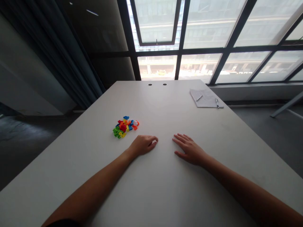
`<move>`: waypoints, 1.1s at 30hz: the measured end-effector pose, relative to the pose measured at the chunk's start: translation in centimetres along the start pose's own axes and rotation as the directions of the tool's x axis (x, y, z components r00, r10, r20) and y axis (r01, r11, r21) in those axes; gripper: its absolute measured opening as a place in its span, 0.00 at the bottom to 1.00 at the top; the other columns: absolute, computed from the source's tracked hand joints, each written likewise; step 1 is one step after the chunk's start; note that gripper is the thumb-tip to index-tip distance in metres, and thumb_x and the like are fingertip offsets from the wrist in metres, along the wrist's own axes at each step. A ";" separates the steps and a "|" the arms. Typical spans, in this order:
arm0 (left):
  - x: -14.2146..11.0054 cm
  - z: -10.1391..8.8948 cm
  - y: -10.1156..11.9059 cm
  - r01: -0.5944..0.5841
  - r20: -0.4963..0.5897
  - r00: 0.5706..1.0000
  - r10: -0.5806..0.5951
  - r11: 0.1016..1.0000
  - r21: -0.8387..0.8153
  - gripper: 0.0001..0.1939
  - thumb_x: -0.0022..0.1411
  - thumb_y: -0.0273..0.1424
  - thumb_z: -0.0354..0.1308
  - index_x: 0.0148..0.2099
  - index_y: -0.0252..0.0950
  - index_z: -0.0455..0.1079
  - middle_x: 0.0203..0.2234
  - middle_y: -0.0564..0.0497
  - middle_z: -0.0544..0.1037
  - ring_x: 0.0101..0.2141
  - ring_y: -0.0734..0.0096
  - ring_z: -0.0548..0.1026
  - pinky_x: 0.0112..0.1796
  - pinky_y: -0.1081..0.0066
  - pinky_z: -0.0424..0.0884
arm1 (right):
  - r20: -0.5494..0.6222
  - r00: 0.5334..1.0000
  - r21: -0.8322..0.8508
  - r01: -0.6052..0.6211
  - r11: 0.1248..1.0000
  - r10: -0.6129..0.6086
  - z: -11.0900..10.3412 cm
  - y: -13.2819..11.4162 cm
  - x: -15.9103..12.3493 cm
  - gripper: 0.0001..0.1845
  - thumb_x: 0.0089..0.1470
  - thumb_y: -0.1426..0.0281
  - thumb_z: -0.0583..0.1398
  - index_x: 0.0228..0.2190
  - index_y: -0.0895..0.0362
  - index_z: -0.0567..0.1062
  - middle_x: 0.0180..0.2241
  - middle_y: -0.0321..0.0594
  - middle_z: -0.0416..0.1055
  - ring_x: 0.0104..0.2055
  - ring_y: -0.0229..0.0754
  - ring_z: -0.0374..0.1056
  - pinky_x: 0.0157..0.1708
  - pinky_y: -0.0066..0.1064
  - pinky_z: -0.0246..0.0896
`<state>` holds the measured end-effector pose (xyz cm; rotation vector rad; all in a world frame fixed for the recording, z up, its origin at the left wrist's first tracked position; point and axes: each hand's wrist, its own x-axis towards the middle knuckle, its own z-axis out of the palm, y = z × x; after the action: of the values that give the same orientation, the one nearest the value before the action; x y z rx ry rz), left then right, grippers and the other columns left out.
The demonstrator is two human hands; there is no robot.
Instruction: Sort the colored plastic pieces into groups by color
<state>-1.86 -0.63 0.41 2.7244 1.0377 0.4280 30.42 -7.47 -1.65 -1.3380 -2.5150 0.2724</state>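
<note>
a heap of small multicoloured plastic building bricks is shown on the white counter, lying near but not touched by the left hand, which is loosely curled and rested on the surface, with nothing grasped; the right hand is laid flat and released, with the fingers spread and nothing held; farther off, toward the far right edge, a handwritten sheet of paper is placed, with a pen lying on it
</note>
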 end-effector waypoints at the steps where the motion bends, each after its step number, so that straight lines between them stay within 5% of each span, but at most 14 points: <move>1: 0.0 0.0 -0.1 -0.004 0.000 1.000 0.004 1.000 0.000 0.09 0.72 0.33 0.56 0.48 0.42 0.77 0.29 0.55 0.81 0.29 0.71 0.78 0.31 0.72 0.64 | -0.002 1.000 0.001 0.001 1.000 -0.001 0.0 0.0 0.0 0.35 0.69 0.53 0.59 0.70 0.54 0.66 0.73 0.49 0.58 0.76 0.56 0.53 0.74 0.57 0.48; 11: -0.5 -0.1 0.1 0.040 -0.035 0.999 -0.040 0.999 -0.007 0.13 0.73 0.35 0.54 0.50 0.42 0.79 0.31 0.53 0.82 0.31 0.71 0.78 0.33 0.72 0.67 | -0.071 0.997 0.045 0.035 0.998 -0.032 -0.1 -0.1 0.2 0.30 0.68 0.54 0.59 0.65 0.53 0.73 0.69 0.51 0.65 0.74 0.56 0.58 0.72 0.58 0.51; 14: -0.8 0.1 0.2 0.020 -0.054 0.998 -0.020 1.000 0.017 0.14 0.74 0.35 0.53 0.48 0.41 0.80 0.33 0.52 0.83 0.32 0.69 0.79 0.34 0.71 0.67 | -0.246 0.968 0.207 0.009 0.978 0.043 -0.3 0.1 0.1 0.17 0.68 0.61 0.57 0.45 0.54 0.84 0.48 0.49 0.83 0.54 0.54 0.78 0.59 0.51 0.69; 18: -1.2 -0.1 -0.6 0.085 -0.116 0.991 -0.071 0.989 0.124 0.14 0.73 0.36 0.52 0.44 0.42 0.80 0.31 0.50 0.83 0.33 0.64 0.80 0.36 0.67 0.68 | -0.422 0.835 0.459 -0.139 0.877 0.353 -0.6 0.7 0.1 0.16 0.63 0.63 0.57 0.27 0.54 0.77 0.26 0.40 0.78 0.28 0.44 0.75 0.33 0.35 0.71; 21: -1.7 -1.7 -2.6 0.312 -0.273 0.927 -0.257 0.933 0.180 0.13 0.72 0.36 0.54 0.47 0.42 0.80 0.34 0.48 0.84 0.37 0.57 0.81 0.42 0.62 0.70 | -0.409 0.783 0.569 -0.182 0.802 0.468 -0.7 1.0 0.2 0.15 0.60 0.62 0.57 0.25 0.54 0.75 0.21 0.36 0.74 0.24 0.42 0.72 0.28 0.31 0.66; 27: -2.9 -6.1 -9.6 0.617 -0.547 0.708 -0.446 0.768 0.172 0.20 0.74 0.37 0.49 0.54 0.36 0.78 0.49 0.41 0.83 0.49 0.51 0.78 0.52 0.57 0.69 | -0.404 0.843 0.464 -0.146 0.874 0.356 -0.5 0.8 0.1 0.14 0.61 0.63 0.57 0.26 0.54 0.76 0.23 0.35 0.73 0.25 0.40 0.70 0.29 0.30 0.61; 33: -2.4 -5.9 -13.5 0.627 -0.466 0.705 -0.534 0.777 0.059 0.22 0.76 0.33 0.44 0.60 0.34 0.76 0.59 0.44 0.79 0.57 0.57 0.75 0.61 0.58 0.66 | -0.466 0.847 0.345 -0.092 0.934 0.255 -0.3 0.8 0.1 0.14 0.62 0.65 0.58 0.26 0.55 0.76 0.22 0.35 0.71 0.24 0.38 0.65 0.29 0.30 0.58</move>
<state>-13.83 8.11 1.67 2.2957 2.0931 0.8509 31.14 -6.94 -1.60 -1.3048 -1.8314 0.2951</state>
